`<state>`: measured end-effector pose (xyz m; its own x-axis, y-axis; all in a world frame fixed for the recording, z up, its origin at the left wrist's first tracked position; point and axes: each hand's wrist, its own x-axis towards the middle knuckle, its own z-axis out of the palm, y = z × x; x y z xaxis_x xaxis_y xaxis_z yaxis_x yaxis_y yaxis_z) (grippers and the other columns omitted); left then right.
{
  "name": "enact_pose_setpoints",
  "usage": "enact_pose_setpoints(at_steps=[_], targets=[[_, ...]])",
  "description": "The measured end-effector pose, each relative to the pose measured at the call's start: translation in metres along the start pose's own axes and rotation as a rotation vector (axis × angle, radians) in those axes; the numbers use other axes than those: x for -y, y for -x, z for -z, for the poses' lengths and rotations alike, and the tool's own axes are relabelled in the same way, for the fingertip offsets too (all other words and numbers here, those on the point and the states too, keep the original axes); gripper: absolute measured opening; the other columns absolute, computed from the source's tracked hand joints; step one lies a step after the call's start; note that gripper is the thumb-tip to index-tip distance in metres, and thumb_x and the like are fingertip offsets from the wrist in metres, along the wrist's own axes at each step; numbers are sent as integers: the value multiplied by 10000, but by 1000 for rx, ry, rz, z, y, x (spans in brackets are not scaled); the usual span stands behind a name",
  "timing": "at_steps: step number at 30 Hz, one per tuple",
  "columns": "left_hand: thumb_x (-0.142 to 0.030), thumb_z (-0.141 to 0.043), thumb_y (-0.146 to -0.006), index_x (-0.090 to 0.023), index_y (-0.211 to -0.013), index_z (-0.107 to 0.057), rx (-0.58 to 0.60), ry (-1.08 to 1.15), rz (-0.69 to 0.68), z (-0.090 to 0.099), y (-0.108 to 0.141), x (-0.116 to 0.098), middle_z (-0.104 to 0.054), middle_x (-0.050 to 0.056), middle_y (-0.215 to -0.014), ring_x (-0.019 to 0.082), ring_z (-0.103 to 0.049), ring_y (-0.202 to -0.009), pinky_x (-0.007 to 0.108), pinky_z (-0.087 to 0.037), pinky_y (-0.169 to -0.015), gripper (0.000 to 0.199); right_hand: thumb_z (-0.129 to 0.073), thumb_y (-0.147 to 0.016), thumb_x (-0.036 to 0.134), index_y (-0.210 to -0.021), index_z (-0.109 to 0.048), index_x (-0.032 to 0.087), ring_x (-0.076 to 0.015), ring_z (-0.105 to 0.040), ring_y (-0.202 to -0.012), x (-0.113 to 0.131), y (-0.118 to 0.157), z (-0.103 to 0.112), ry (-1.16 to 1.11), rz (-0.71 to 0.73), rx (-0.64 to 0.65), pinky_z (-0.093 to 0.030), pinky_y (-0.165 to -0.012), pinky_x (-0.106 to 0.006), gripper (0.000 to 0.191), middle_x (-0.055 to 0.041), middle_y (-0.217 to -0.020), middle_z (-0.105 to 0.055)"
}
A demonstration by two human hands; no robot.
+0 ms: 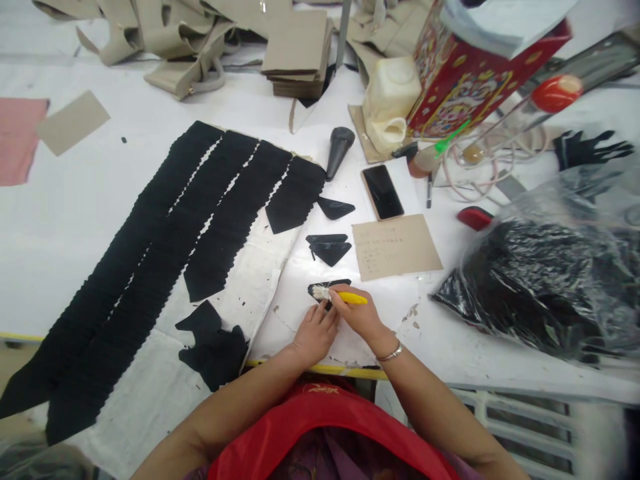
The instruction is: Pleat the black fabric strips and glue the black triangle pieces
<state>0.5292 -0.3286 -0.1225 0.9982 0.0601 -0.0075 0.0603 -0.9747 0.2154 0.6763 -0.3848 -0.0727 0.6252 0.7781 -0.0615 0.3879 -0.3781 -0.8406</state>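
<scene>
One brush [357,299] over a small black piece [344,283]

The right hand [359,312] has its fingers closed around the brush's yellow handle; the pale bristles lie over the piece, just past the fingertips. The left hand [315,335] rests on the desk [415,350], its fingers stretched out and gripping nothing visible, their tips at the near edge of the piece; their exact contact is hard to see.

Farther out, more black pieces [329,252] lie in line beyond it, with a cardboard sheet [397,248] and a phone [382,192] to their right. Overlapping black strips [133,240] spread out at left; a clear bag [545,280] with dark contents sits at right.
</scene>
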Motion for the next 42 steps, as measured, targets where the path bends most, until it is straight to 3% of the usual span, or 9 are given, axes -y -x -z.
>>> enact_pose_setpoints(at_steps=[4,7,14,21,24,31,36,39,42], targets=[[-266,-384,-890,-138,-1281,-461,10,-12,6,6,-1,0,-390,119,-1396,321,-307,-1295,453,-342,-978,419,-499,-837,347,-846,-657,204,-168,-652,-709,-24,11,44,124,-71,-86,-522,-669,-275,213,-22,-774,-693],[-276,-379,-892,-143,-1276,-469,14,-12,5,8,-2,1,-389,111,-1400,321,-317,-1291,448,-342,-977,416,-502,-837,342,-853,-658,207,-170,-651,-710,-22,16,61,202,-82,-130,-519,-676,-282,207,-24,-770,-690],[-261,-410,-876,-158,-1257,-488,-16,-18,-15,5,-2,3,-424,120,-1373,323,-351,-1269,460,-354,-951,402,-469,-852,319,-875,-656,199,-169,-652,-788,-5,13,31,112,33,-80,-523,-748,-285,223,-42,-861,-697],[-142,-379,-869,-150,-1210,-520,-50,-25,-71,12,-7,13,-503,128,-1298,288,-452,-1187,407,-392,-877,369,-490,-845,307,-882,-656,207,-168,-650,-782,-20,20,57,259,15,-129,-515,-750,-288,198,-32,-853,-697],[-135,-358,-875,-137,-1193,-528,-57,-7,-70,16,-12,18,-566,141,-1206,258,-497,-1134,391,-407,-856,360,-480,-849,307,-883,-656,204,-164,-652,-774,-19,19,56,266,47,-88,-514,-743,-278,207,-34,-862,-699],[-123,-362,-875,-132,-1033,-601,-59,108,-82,15,-23,27,-624,133,-1001,218,-557,-1020,381,-459,-833,287,-495,-838,335,-853,-657,204,-174,-645,-742,-9,16,57,257,37,-185,-515,-722,-289,209,-45,-820,-694],[-181,-405,-885,-157,-929,-621,-250,343,100,30,-25,33,-649,60,-894,140,-607,-826,279,-514,-743,222,-511,-827,355,-842,-652,181,-149,-609,-605,1,14,64,68,-117,-300,-519,-615,-282,224,-36,-712,-661],[-199,-441,-876,-172,-940,-613,-418,478,261,58,-25,41,-652,50,-890,122,-605,-849,261,-514,-785,186,-525,-818,372,-863,-640,158,-105,-515,-454,2,14,76,-73,-233,-427,-470,-463,-244,248,6,-589,-584],[-185,-476,-859,-176,-980,-606,-567,427,264,84,-33,54,-650,62,-941,136,-599,-901,293,-502,-836,177,-530,-814,376,-860,-632,146,-88,-485,-428,3,13,85,-162,-253,-507,-443,-430,-224,256,25,-560,-547]])
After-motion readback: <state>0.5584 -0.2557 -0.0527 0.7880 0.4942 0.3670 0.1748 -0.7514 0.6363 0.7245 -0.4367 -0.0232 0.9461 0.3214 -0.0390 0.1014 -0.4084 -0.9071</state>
